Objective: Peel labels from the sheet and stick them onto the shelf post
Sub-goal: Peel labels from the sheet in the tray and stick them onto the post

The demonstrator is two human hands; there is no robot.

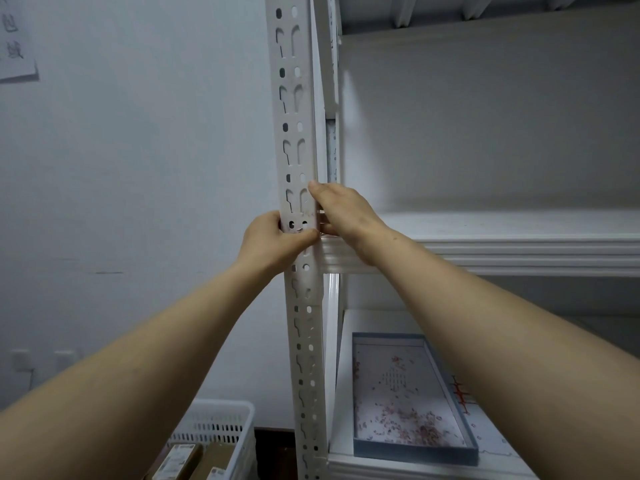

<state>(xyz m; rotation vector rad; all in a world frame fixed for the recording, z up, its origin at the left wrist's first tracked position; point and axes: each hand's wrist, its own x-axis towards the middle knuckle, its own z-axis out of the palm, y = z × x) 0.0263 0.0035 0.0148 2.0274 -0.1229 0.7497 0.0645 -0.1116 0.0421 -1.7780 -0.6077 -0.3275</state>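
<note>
A white slotted shelf post [294, 109] runs upright through the middle of the head view. My left hand [273, 242] wraps its left side at mid height, thumb pressed on the front face near a small reddish mark. My right hand [341, 216] lies against the post's right edge, fingers flat and partly behind the post. Any label between the fingers is too small to tell. A blue-rimmed tray [465, 427] on the lower shelf holds a white sheet [398, 389] with scattered pink-red label bits.
White shelves [519, 251] extend right of the post. A white slotted basket [221, 424] with cardboard boxes stands on the floor at lower left. A paper notice [15, 39] hangs on the wall upper left, and wall sockets [41, 360] sit low left.
</note>
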